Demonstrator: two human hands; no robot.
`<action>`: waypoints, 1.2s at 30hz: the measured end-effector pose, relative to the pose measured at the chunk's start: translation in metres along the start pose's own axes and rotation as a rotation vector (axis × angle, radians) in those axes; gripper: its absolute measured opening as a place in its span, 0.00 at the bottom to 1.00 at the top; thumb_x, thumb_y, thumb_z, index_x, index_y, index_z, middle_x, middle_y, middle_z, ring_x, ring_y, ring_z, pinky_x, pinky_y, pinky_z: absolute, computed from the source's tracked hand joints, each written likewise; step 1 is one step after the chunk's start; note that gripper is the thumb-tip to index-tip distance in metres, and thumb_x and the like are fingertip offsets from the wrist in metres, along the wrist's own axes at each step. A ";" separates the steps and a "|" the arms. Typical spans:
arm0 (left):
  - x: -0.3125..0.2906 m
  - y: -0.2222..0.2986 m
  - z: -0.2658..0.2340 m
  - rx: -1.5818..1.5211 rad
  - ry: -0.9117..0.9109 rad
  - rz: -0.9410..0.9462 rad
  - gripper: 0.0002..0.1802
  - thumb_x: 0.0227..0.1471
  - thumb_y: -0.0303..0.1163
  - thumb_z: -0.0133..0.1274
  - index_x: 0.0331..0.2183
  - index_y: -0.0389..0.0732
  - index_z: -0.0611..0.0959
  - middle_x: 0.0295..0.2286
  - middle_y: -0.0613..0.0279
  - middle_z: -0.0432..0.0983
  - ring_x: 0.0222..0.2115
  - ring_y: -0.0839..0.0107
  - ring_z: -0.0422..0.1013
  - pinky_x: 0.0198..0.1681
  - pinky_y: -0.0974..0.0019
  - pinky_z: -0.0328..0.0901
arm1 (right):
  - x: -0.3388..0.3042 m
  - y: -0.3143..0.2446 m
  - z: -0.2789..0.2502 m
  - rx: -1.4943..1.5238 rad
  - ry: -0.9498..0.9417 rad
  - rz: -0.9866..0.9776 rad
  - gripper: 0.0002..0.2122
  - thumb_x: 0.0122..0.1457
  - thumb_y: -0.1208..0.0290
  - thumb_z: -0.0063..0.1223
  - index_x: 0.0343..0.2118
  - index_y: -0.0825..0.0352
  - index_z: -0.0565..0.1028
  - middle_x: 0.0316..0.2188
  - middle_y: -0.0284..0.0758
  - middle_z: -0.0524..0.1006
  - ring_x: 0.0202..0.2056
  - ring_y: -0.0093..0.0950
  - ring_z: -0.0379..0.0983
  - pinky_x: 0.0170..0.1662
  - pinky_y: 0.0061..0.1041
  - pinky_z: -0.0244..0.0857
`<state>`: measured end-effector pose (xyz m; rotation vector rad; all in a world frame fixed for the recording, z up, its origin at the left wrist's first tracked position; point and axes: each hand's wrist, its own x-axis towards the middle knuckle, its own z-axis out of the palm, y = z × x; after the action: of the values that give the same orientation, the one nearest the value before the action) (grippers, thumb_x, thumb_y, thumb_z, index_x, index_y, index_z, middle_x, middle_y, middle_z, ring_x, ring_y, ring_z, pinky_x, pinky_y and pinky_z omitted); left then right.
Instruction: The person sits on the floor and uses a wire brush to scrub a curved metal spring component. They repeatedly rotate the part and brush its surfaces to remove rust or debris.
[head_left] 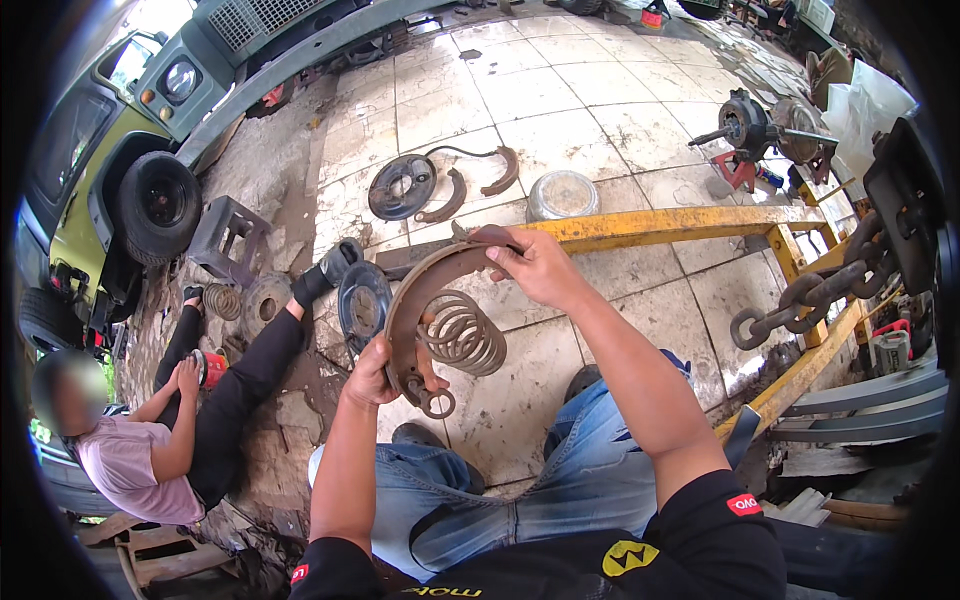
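A large curved brake shoe, rusty brown with a worn lining, is held up in front of my knees. My left hand grips its lower end, and my right hand pinches the upper end between thumb and fingers. Inside the curve shows a rusty coil spring; I cannot tell what it rests on. A metal ring appears just below the shoe's lower end. Close to my left hand, a dark round backing plate is partly hidden by the shoe.
Ahead on the tiles lie another backing plate and two smaller brake shoes, beside a round metal drum. A yellow steel frame crosses to the right, with a heavy chain. At left sits another person holding a red can.
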<state>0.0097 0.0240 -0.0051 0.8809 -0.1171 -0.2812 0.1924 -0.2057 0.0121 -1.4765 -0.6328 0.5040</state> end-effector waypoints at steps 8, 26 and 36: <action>0.004 0.002 0.020 0.266 0.482 0.118 0.27 0.44 0.26 0.54 0.49 0.36 0.70 0.24 0.60 0.68 0.15 0.73 0.63 0.21 0.63 0.67 | 0.003 -0.005 0.002 -0.502 0.012 -0.115 0.20 0.60 0.81 0.46 0.56 0.62 0.71 0.44 0.39 0.79 0.39 0.32 0.78 0.42 0.28 0.71; 0.006 0.008 0.042 1.168 0.597 0.103 0.21 0.40 0.29 0.62 0.38 0.33 0.78 0.24 0.56 0.77 0.26 0.74 0.71 0.33 0.66 0.68 | -0.002 0.010 0.024 -0.830 0.017 -0.195 0.35 0.46 0.89 0.43 0.62 0.63 0.60 0.55 0.48 0.69 0.45 0.48 0.74 0.47 0.42 0.69; -0.002 0.010 0.036 1.229 0.628 0.129 0.20 0.37 0.28 0.59 0.37 0.34 0.79 0.23 0.52 0.76 0.23 0.70 0.72 0.31 0.64 0.68 | 0.001 0.023 0.026 -0.776 0.043 -0.231 0.35 0.45 0.88 0.44 0.60 0.58 0.65 0.55 0.42 0.72 0.53 0.44 0.68 0.56 0.38 0.63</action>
<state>0.0019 0.0038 0.0255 2.1280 0.2767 0.2539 0.1777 -0.1849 -0.0112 -2.0925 -1.0176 0.0279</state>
